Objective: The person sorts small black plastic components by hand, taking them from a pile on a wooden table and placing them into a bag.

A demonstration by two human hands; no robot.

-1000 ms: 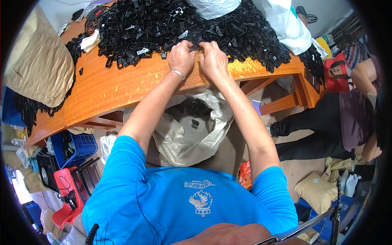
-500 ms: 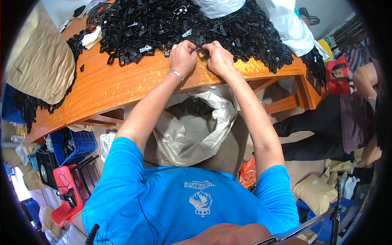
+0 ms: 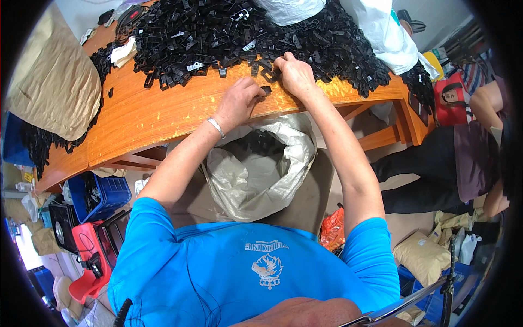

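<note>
A large heap of small black plastic clips (image 3: 218, 38) spreads over the wooden table. At the table's near edge, my left hand (image 3: 238, 102) pinches one black plastic clip (image 3: 266, 90) between thumb and fingertips. My right hand (image 3: 296, 77) is at the heap's front edge, fingers bent together. A few loose clips lie right beside its thumb; whether its fingertips grip one is hidden. Below my hands, under the table edge, an open white woven sack (image 3: 239, 191) gapes, with dark contents inside.
The wooden table (image 3: 147, 114) has a brown paper sack (image 3: 54, 82) at left and white bags (image 3: 381, 38) at right. Blue crates (image 3: 101, 196) and a red child seat (image 3: 90, 261) stand at lower left. Another person (image 3: 436, 169) is at the right.
My left hand has drawn back toward me and the table edge with a clip. The right hand has stayed by the heap, and the two hands are now farther apart.
</note>
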